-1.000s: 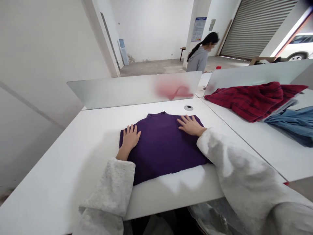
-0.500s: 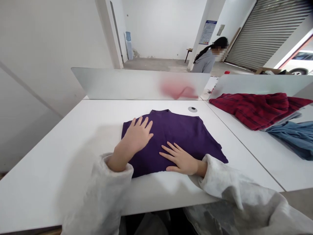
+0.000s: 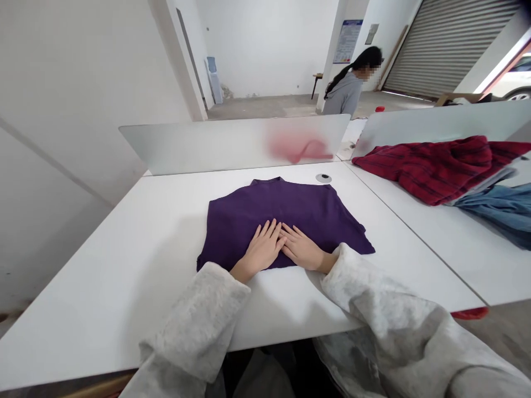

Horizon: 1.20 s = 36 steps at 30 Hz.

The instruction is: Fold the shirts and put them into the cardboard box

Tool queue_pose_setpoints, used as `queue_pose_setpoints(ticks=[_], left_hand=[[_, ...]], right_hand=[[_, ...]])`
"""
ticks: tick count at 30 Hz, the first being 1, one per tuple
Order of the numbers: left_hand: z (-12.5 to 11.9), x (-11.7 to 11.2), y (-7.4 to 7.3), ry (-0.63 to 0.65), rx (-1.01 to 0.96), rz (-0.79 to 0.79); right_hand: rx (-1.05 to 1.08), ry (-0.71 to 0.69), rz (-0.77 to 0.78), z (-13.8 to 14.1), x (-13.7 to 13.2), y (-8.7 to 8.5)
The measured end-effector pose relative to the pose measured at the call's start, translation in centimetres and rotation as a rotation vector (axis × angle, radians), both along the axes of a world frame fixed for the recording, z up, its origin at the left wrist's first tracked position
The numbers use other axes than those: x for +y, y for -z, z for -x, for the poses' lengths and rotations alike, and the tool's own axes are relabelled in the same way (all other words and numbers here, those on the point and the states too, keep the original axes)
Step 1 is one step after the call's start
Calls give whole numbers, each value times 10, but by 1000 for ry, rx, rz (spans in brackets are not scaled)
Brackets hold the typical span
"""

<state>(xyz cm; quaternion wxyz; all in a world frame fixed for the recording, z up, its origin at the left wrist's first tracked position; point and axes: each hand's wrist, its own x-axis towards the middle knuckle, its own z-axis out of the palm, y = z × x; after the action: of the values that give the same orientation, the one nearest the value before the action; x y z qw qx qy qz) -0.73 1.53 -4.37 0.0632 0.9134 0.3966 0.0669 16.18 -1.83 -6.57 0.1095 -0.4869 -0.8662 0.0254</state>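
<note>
A folded purple garment lies flat on the white table in front of me. My left hand rests palm down on its near edge, fingers stretched out together. My right hand lies flat right beside it, fingertips touching those of the left. Neither hand grips the cloth. Both arms wear fuzzy light grey sleeves.
A frosted divider stands along the table's far edge. On the adjoining table to the right lie a red plaid garment and blue denim. A cable grommet sits behind the purple garment. A person stands beyond the divider.
Both hands slid from the garment's upper corners down toward me and inward, meeting side by side at its near edge.
</note>
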Motion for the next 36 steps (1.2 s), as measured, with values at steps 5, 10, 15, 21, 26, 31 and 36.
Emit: queue_pose_setpoints(ticks=[5,10,15,21,26,31,36], left_hand=[[21,10,5,-74,74,39],[65,44,9,-324,143,-4],[99,62,9,-609,126,-34],[50,21,-18,-510,139,-244],[-36,12,-37,-175,43,-308],[-48,46,-17,-357,61,-126],[-28,60,10,-370,85,-36]], right_hand=[[-118,134,20,-34,2,4],[-192,371,76,-108,6,7],[-265,582,89,-155,0,7],[-211,633,-209,-110,-9,-29],[-109,275,-247,-27,26,-72],[-35,285,9,19,76,-43],[0,281,91,16,90,-8]])
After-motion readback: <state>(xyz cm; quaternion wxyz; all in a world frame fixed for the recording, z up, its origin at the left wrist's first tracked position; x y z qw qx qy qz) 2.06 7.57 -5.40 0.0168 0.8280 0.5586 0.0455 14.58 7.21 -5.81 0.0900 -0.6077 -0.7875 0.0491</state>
